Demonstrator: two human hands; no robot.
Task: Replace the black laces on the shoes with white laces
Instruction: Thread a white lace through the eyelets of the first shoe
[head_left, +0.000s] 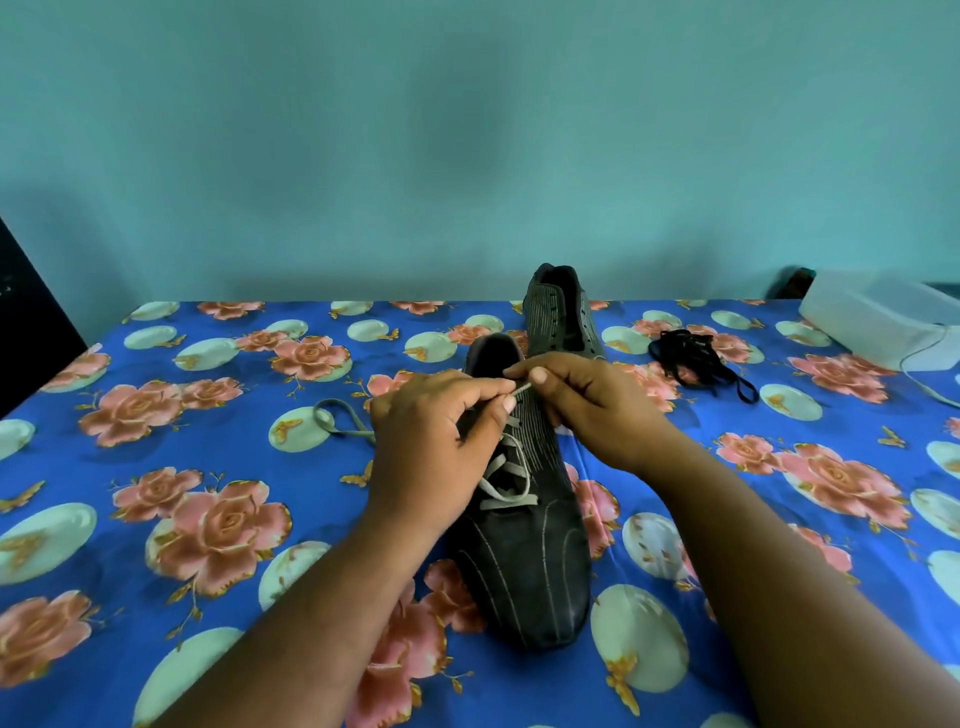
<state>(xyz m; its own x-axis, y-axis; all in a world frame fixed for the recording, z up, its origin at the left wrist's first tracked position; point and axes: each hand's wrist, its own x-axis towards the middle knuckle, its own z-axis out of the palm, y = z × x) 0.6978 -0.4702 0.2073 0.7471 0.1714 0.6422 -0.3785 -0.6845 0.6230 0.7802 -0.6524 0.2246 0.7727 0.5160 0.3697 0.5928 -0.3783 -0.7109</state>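
A dark grey shoe lies in the middle of the table, toe toward me, with a white lace crossed through its lower eyelets. My left hand and my right hand both pinch the tip of that lace above the upper eyelets. The lace's other end loops on the cloth to the left of my left hand. A second dark shoe without laces stands behind the first. A heap of black laces lies to the right of it.
A blue flowered cloth covers the table. A white box with a thin white cord sits at the far right edge. A dark object stands at the left edge. A teal wall rises behind.
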